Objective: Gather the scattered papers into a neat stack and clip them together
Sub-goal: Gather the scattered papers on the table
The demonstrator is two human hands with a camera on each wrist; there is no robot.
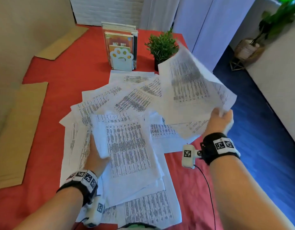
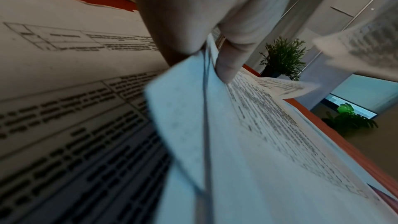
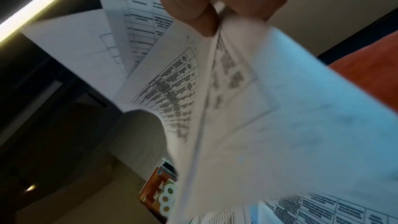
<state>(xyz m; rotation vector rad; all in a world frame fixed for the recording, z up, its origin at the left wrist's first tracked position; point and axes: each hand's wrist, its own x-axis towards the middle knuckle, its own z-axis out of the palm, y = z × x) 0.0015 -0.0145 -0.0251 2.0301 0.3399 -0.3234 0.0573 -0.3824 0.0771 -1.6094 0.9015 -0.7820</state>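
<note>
Many printed white papers lie fanned and overlapping on the red tablecloth. My left hand grips the left edge of a small bundle of sheets, thumb on top, in the head view; the left wrist view shows my left hand pinching those sheets. My right hand holds several sheets lifted above the table's right side, tilted up. In the right wrist view my right hand pinches the corner of these fanned sheets. No clip is visible.
An acrylic book holder with a paw-shaped bookend stands at the back, a small potted plant to its right. Cardboard pieces lie along the table's left edge. The table's right edge drops to blue floor.
</note>
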